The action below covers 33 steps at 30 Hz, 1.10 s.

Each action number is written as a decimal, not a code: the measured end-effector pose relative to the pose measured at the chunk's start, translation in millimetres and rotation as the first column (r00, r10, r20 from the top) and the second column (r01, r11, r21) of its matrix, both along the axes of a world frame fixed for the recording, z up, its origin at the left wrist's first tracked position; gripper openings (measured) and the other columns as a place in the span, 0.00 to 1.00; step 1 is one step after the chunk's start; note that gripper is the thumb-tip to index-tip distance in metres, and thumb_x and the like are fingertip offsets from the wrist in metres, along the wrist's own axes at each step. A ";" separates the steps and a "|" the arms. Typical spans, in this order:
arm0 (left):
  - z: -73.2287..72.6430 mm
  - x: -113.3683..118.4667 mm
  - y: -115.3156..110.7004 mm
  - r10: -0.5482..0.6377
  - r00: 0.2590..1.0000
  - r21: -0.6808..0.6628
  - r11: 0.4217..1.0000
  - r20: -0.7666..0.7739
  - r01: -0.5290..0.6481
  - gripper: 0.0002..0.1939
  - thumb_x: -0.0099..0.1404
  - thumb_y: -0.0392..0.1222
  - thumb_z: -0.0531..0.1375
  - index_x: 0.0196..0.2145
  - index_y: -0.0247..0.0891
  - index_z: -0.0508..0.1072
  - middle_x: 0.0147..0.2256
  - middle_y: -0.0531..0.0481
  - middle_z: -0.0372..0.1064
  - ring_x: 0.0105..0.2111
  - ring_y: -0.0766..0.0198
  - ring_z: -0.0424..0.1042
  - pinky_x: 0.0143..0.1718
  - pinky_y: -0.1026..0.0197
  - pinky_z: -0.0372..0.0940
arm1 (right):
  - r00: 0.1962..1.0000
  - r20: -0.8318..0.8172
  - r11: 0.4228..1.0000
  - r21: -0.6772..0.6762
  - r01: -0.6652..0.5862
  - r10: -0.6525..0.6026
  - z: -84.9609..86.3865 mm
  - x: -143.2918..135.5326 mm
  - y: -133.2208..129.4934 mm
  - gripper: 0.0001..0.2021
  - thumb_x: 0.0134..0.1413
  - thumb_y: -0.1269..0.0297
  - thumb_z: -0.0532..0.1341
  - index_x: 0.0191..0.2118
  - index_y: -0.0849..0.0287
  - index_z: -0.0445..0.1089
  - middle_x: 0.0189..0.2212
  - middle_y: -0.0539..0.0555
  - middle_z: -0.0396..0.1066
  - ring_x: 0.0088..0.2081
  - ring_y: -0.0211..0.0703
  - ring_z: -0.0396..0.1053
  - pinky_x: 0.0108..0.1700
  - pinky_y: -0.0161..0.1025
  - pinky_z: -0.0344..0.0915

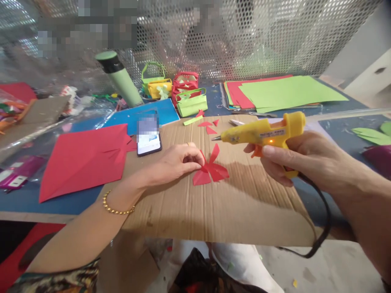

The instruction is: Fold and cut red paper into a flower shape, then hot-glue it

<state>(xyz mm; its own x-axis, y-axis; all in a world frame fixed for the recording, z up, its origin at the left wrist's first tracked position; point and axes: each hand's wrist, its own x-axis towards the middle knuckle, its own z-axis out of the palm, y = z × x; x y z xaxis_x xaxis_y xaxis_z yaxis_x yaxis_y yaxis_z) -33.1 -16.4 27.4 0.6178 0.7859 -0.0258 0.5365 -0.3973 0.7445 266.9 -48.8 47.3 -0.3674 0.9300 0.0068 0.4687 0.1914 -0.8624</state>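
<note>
My right hand (284, 156) is wrapped round the handle of a yellow hot glue gun (259, 131), with a finger at its orange trigger. The gun's metal nozzle points left, above and apart from a red paper bow (218, 173). An orange light glows on the gun's side. With fingertips pinched together, my left hand (183, 158) grips the left side of the bow, which lies on a sheet of corrugated cardboard (244, 211). Small red paper scraps (210, 129) lie just beyond the bow.
A phone (148, 140) and a large red paper sheet (85, 158) lie left. Behind are a green bottle (122, 79), small paper bags (192, 105) and stacked coloured sheets (293, 93). The gun's black cord (325, 219) hangs over the cardboard's right edge.
</note>
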 end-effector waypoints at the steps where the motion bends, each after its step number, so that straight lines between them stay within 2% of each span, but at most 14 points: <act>1: -0.5 -0.5 1.2 -0.003 1.000 -0.002 1.000 0.000 0.003 0.08 0.69 0.42 0.61 0.35 0.40 0.79 0.38 0.50 0.74 0.38 0.63 0.73 0.38 0.60 0.67 | 0.998 0.048 0.999 -0.010 -0.043 0.044 1.2 3.7 1.9 0.36 0.59 0.26 0.58 0.14 0.52 0.62 0.12 0.52 0.61 0.25 0.45 0.69 0.41 0.47 0.70; 4: -1.9 -1.1 4.0 -0.022 1.000 -0.004 1.000 -0.001 0.022 0.08 0.70 0.42 0.61 0.35 0.40 0.79 0.38 0.50 0.74 0.39 0.62 0.73 0.41 0.59 0.68 | 0.974 0.175 0.987 -0.088 -0.134 0.147 1.5 9.3 6.3 0.38 0.59 0.25 0.55 0.15 0.53 0.64 0.13 0.51 0.63 0.18 0.38 0.61 0.33 0.45 0.67; 8: -3.3 -0.9 5.1 -0.056 0.998 0.043 0.998 -0.006 0.056 0.08 0.71 0.41 0.60 0.36 0.40 0.78 0.39 0.51 0.74 0.40 0.62 0.73 0.44 0.57 0.67 | 0.940 0.282 0.970 -0.203 -0.135 0.190 -1.1 3.2 8.4 0.38 0.57 0.24 0.54 0.14 0.54 0.63 0.13 0.53 0.65 0.17 0.36 0.61 0.24 0.39 0.59; 12: -4.1 -1.2 4.7 -0.049 0.999 0.059 0.997 -0.017 0.050 0.08 0.71 0.41 0.59 0.37 0.40 0.78 0.38 0.50 0.74 0.39 0.62 0.74 0.42 0.58 0.67 | 0.905 0.392 0.975 -0.200 -0.093 0.167 -2.2 -4.8 8.8 0.41 0.50 0.19 0.52 0.12 0.54 0.61 0.13 0.55 0.66 0.15 0.36 0.61 0.22 0.39 0.58; 18: -2.3 -0.6 4.3 -0.053 0.997 0.079 0.995 -0.049 0.057 0.08 0.71 0.39 0.59 0.37 0.40 0.78 0.39 0.50 0.74 0.39 0.62 0.74 0.42 0.58 0.67 | 0.933 0.339 0.987 -0.136 -0.081 0.123 -14.5 -5.5 7.9 0.41 0.48 0.16 0.51 0.14 0.53 0.60 0.10 0.52 0.64 0.13 0.36 0.59 0.19 0.38 0.55; 21: -1.7 -0.2 4.6 -0.065 0.996 0.095 0.993 -0.053 0.070 0.08 0.71 0.38 0.59 0.37 0.40 0.79 0.39 0.50 0.74 0.39 0.62 0.74 0.42 0.58 0.67 | 0.935 0.342 0.994 -0.074 -0.075 0.096 -26.0 -3.0 9.5 0.38 0.52 0.20 0.54 0.16 0.52 0.61 0.10 0.50 0.62 0.13 0.36 0.57 0.17 0.39 0.51; 25: -2.1 -1.5 5.4 -0.087 0.996 0.096 0.991 -0.031 0.090 0.08 0.71 0.38 0.59 0.36 0.41 0.78 0.38 0.51 0.74 0.38 0.63 0.74 0.41 0.59 0.67 | 0.912 0.392 0.993 -0.031 -0.114 0.117 -36.7 3.5 13.9 0.34 0.63 0.33 0.57 0.15 0.52 0.61 0.10 0.49 0.58 0.14 0.34 0.54 0.19 0.39 0.49; 28: -2.5 -2.8 5.3 -0.091 0.996 0.079 0.993 -0.018 0.093 0.08 0.72 0.39 0.59 0.37 0.41 0.79 0.39 0.50 0.75 0.40 0.63 0.75 0.43 0.59 0.68 | 0.902 0.404 0.985 0.012 -0.172 0.153 -40.4 8.3 16.3 0.33 0.67 0.41 0.57 0.14 0.53 0.60 0.11 0.49 0.56 0.17 0.34 0.53 0.21 0.39 0.49; 30: -2.5 -3.1 4.9 -0.092 0.996 0.075 0.993 -0.015 0.092 0.09 0.72 0.38 0.59 0.37 0.41 0.80 0.40 0.50 0.76 0.41 0.62 0.75 0.44 0.58 0.68 | 0.900 0.399 0.978 0.037 -0.206 0.174 -42.1 9.6 16.7 0.34 0.68 0.42 0.57 0.13 0.53 0.59 0.12 0.49 0.56 0.17 0.34 0.53 0.21 0.39 0.48; 33: -2.3 -2.4 4.0 -0.087 0.996 0.090 0.992 -0.018 0.088 0.09 0.72 0.38 0.59 0.37 0.41 0.80 0.39 0.50 0.76 0.41 0.62 0.76 0.44 0.58 0.68 | 0.904 0.393 0.981 0.024 -0.192 0.168 -44.2 8.6 15.9 0.37 0.69 0.39 0.55 0.10 0.53 0.56 0.10 0.50 0.55 0.16 0.34 0.51 0.21 0.40 0.48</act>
<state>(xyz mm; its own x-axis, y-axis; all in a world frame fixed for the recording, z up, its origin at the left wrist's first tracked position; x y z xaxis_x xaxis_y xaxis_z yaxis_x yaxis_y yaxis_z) -35.5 -12.4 25.1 0.6844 0.7283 0.0337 0.5068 -0.5084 0.6962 275.5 -32.9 3.1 -0.5138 0.8500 -0.1163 0.7160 0.3501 -0.6039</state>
